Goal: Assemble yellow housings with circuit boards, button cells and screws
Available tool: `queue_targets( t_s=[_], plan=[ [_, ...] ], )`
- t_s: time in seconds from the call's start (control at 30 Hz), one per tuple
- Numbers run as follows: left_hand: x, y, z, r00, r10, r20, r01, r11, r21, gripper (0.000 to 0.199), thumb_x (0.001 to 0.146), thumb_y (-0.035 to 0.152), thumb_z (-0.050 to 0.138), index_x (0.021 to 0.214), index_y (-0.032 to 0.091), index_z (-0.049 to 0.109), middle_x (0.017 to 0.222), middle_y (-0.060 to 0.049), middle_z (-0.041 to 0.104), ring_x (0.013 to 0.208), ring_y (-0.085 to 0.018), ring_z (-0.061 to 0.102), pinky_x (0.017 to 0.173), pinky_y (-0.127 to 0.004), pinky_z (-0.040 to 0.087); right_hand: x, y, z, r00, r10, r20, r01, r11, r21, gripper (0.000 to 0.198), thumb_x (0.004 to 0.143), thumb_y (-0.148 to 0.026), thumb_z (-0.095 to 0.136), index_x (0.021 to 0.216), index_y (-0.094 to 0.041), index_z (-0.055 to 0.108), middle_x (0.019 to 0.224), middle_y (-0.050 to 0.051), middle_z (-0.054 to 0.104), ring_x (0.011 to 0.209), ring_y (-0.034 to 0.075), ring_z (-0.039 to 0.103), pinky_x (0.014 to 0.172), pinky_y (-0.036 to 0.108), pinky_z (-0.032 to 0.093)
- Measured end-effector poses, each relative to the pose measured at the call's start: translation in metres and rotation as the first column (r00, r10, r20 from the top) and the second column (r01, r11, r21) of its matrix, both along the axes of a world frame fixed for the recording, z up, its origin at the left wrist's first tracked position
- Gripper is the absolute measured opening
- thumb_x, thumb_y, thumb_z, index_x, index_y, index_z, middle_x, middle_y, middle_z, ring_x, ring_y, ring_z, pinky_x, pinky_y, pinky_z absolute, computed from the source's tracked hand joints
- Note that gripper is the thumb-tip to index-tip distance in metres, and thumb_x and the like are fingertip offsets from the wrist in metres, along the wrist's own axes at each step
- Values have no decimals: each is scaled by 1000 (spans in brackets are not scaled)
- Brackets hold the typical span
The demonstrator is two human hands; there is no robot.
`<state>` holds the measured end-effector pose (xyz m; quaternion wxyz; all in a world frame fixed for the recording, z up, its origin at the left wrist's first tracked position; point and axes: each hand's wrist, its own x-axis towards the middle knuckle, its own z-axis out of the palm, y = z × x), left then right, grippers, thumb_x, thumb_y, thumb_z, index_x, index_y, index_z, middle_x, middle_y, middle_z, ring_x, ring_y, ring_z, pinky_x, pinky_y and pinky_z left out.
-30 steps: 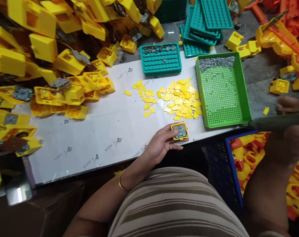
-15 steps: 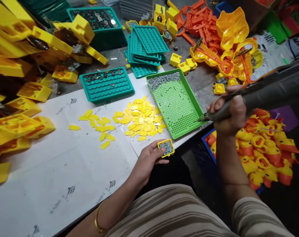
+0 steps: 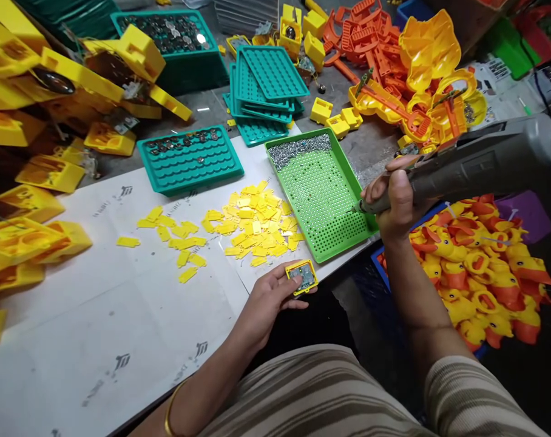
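In my left hand (image 3: 269, 300) is a small yellow plastic housing (image 3: 314, 271) with a circuit board (image 3: 304, 278) inside, my thumb pressing on the board. My right hand (image 3: 394, 203) is wrapped round a grey electric screwdriver (image 3: 476, 169), its tip pointing down to the left over the green perforated tray (image 3: 309, 246). Small silver screws (image 3: 298, 150) are heaped at the tray's far end, and its near part shows rows of holes. Left of the tray lies a pile of thin yellow plastic pieces (image 3: 257, 221), with more scattered beside it.
A teal tray (image 3: 198, 167) holds round metal parts; flat teal trays (image 3: 273, 73) are stacked behind. Yellow housings (image 3: 34, 203) pile up on the left. Orange parts (image 3: 371, 45) lie at the back right. A blue-rimmed crate (image 3: 379, 267) of yellow ducks (image 3: 480, 267) stands on the right.
My right hand has brought the screwdriver left, from the tray's right edge to over its holes. My left hand keeps hold of the yellow housing. The view has shifted slightly.
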<state>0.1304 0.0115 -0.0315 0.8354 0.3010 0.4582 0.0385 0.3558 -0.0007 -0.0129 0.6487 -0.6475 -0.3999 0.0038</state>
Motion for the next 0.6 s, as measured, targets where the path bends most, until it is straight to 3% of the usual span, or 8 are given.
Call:
queue_targets(
  t_s=[0.3,0.43,0.6],
  plan=[
    [1,1,1,999,32,-29,-33,999,-18,37,76,23,71,111,13,62,105,-11,72,84,-22,72,58,-23,58,-3,1,4,998,44,-43,-44,999,10,29,87,-55,49,84,-27,42,53,-7,33,41,12,42,47,32,44],
    [3,1,2,998,39,-49,-40,999,-16,35,80,19,66,114,12,61,104,-12,72,82,-21,73,58,-23,58,-2,3,1,991,117,-67,-109,988,105,27,84,-52,58,86,-26,50,51,-8,38,40,12,44,45,29,44],
    [5,1,2,997,50,-59,-50,999,-12,32,80,17,63,111,10,62,103,-12,72,80,-20,72,57,-23,59,-10,-5,14,997,79,-16,-78,995,59,30,82,-59,57,93,-31,58,51,-6,44,41,15,48,49,35,50]
  ],
)
